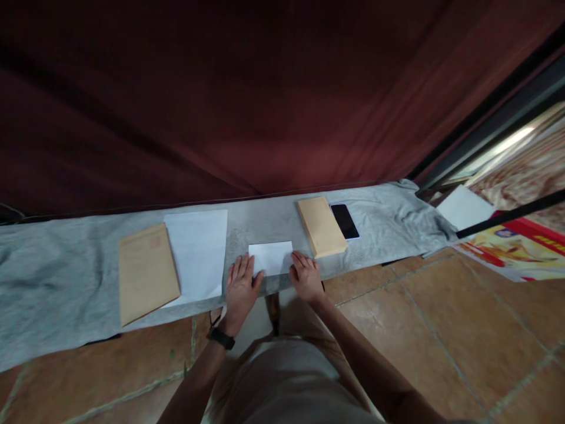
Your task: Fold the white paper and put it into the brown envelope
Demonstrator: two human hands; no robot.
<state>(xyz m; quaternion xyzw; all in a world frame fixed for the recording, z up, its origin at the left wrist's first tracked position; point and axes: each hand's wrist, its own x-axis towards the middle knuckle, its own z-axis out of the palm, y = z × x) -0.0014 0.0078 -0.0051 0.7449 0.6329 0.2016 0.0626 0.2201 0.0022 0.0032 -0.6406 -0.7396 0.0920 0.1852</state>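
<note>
A small white folded-looking sheet of paper (270, 258) lies flat on the grey cloth in front of me. My left hand (241, 290) rests at its left edge, palm down, fingers stretched out and thumb apart near the lower left corner. On the opposite side, my right hand (306, 278) lies palm down with its fingertips at the right edge of the paper. Neither hand is wrapped round anything. A dark watch (221, 338) sits on my left wrist. Whether the paper has several layers cannot be made out.
Larger white sheets (198, 250) lie at left, partly under a brown envelope (148, 274). A stack of brown envelopes (321, 225) and a phone (345, 221) lie at right. The grey cloth (391, 218) covers a narrow surface before a dark red curtain (265, 106). Tiled floor (415, 330) shows below.
</note>
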